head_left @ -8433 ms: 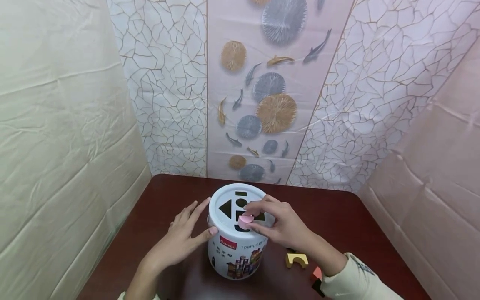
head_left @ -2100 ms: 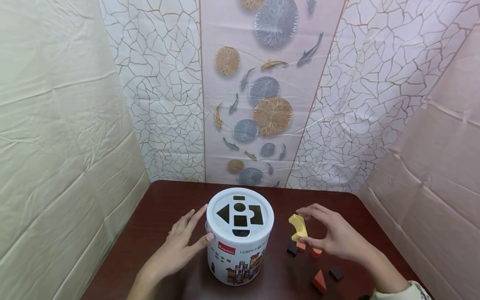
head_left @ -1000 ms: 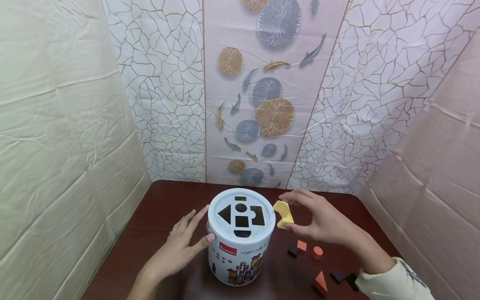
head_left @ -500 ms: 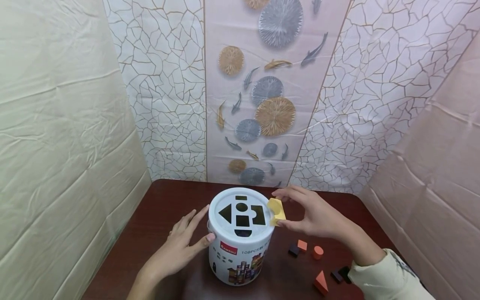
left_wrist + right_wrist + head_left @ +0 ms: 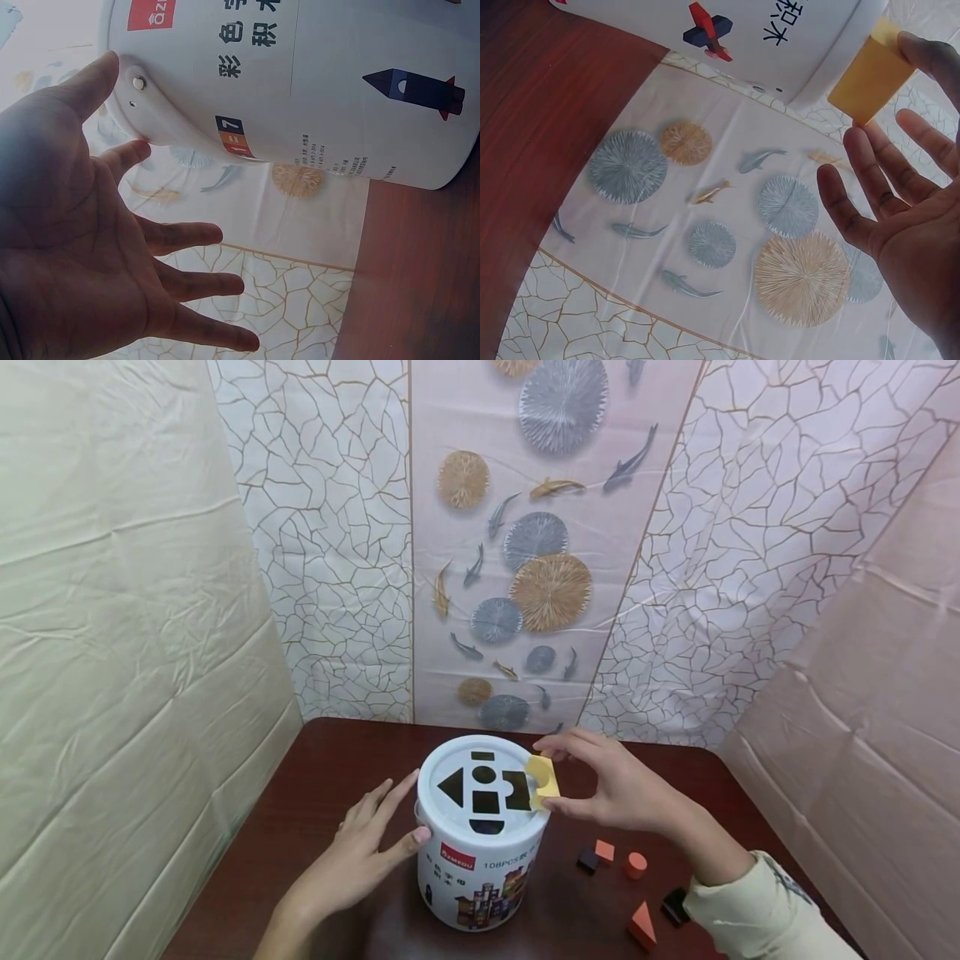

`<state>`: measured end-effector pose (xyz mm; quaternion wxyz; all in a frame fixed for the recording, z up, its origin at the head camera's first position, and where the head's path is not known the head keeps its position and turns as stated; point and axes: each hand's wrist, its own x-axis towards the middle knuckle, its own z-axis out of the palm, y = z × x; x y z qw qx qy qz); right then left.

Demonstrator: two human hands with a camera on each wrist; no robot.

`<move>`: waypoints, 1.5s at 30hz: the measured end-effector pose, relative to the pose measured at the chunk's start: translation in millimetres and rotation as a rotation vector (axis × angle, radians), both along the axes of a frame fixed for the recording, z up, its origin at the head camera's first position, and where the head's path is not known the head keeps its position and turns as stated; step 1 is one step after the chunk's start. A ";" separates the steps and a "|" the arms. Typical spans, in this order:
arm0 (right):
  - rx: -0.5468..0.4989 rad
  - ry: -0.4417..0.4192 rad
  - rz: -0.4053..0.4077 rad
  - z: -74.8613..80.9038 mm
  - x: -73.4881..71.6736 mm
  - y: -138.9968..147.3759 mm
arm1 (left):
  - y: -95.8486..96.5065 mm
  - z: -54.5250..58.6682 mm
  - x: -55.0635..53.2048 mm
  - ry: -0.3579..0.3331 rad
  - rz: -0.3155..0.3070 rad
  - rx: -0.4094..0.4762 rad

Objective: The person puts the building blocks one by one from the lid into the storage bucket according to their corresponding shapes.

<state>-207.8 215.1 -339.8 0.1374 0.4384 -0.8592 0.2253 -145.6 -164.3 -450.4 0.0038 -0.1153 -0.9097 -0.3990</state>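
A white bucket (image 5: pixel 480 881) printed with toy-block pictures stands upright; its white lid (image 5: pixel 450 820) has several shaped holes. Between thumb and fingertips, my right hand (image 5: pixel 626 789) pinches a yellow arch block (image 5: pixel 551 783) over the lid's right edge, with the notch facing left, beside the notched hole. From the right wrist, the block's flat yellow back (image 5: pixel 874 71) shows close to the bucket rim. My left hand (image 5: pixel 360 852) is spread at the bucket's left side, thumb and index fingertip at the rim. In the left wrist view, the other fingers of that hand (image 5: pixel 82 225) extend apart from the bucket.
Right of the bucket lie an orange square block (image 5: pixel 604 851), a dark block (image 5: pixel 588 861), an orange cylinder (image 5: pixel 636 865) and an orange triangular block (image 5: pixel 642 927). Another dark piece (image 5: pixel 675 907) is near the right sleeve. Cloth walls (image 5: pixel 352 568) surround the dark red table (image 5: pixel 337 760).
The pink half-round block held over the lid earliest is out of sight. My right hand has since carried the yellow arch block leftward from beside the bucket to the lid's edge. My left hand stays put.
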 end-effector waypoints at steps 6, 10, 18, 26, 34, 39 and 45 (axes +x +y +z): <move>-0.007 -0.003 0.001 0.2 -2.3 -5.5 | -0.7 -0.4 0.4 0.007 0.000 0.001; -0.015 -0.015 0.014 0.0 -4.3 -9.8 | -1.3 -0.4 0.8 0.010 -0.001 0.004; -0.015 -0.020 0.020 -3.5 -7.1 -14.1 | -1.4 0.9 0.6 -0.012 0.003 0.001; -0.003 -0.046 0.010 -7.3 -8.0 -19.2 | -1.8 1.0 1.1 -0.003 0.002 0.005; 0.012 -0.053 -0.001 -10.6 -11.5 -21.7 | -1.5 -0.5 3.0 0.021 0.004 0.001; 0.009 -0.052 -0.001 -11.3 -10.5 -22.6 | -1.1 -0.5 3.0 0.020 0.003 -0.001; 0.013 -0.041 -0.009 -12.8 -9.0 -21.6 | -1.0 1.0 2.5 0.026 0.001 -0.003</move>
